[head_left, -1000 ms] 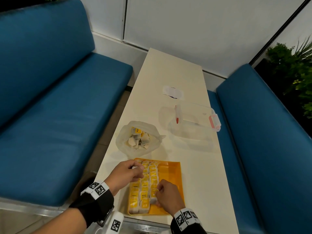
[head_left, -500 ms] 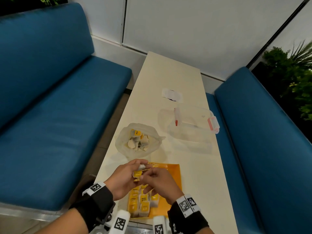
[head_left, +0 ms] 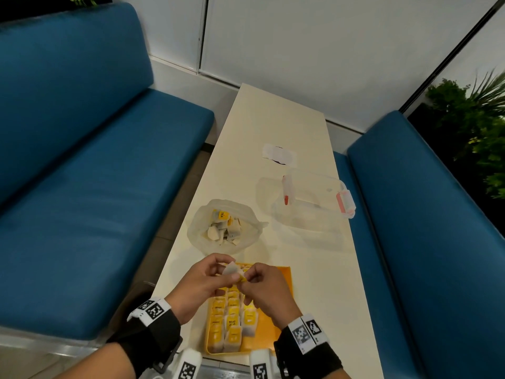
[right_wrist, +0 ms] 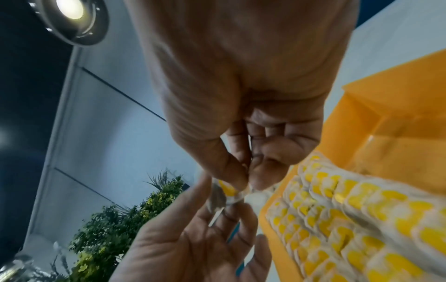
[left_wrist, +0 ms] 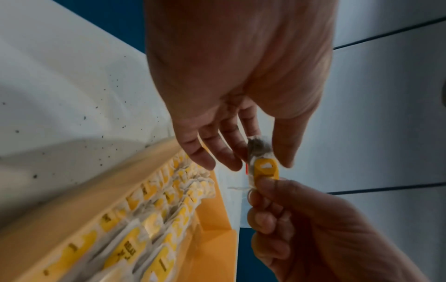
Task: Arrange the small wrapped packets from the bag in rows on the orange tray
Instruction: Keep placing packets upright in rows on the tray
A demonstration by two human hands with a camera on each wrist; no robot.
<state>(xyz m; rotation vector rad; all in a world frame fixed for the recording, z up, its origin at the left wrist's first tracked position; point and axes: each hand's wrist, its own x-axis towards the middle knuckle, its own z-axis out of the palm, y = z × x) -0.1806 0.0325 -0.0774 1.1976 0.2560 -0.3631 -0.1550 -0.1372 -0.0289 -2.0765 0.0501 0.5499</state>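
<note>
One small wrapped packet (head_left: 231, 270) with a yellow tag is held between both hands just above the far end of the orange tray (head_left: 278, 283). My left hand (head_left: 225, 272) pinches its pale upper part (left_wrist: 259, 148) between thumb and fingers. My right hand (head_left: 246, 279) pinches the yellow tag end (left_wrist: 265, 172) with thumb and forefinger. Rows of packets (head_left: 232, 321) fill the left side of the tray, also seen as packets (right_wrist: 350, 209) in the right wrist view. The clear bag (head_left: 224, 225) with several loose packets lies open just beyond the tray.
A clear lidded container (head_left: 314, 198) with red clips stands to the right of the bag. A white paper scrap (head_left: 278, 154) lies farther back on the narrow cream table (head_left: 273, 119). Blue benches (head_left: 95, 201) flank both sides. The tray's right part is bare.
Both hands have lifted off the rows on the tray and come together. They now hold one packet between them above the tray's far end.
</note>
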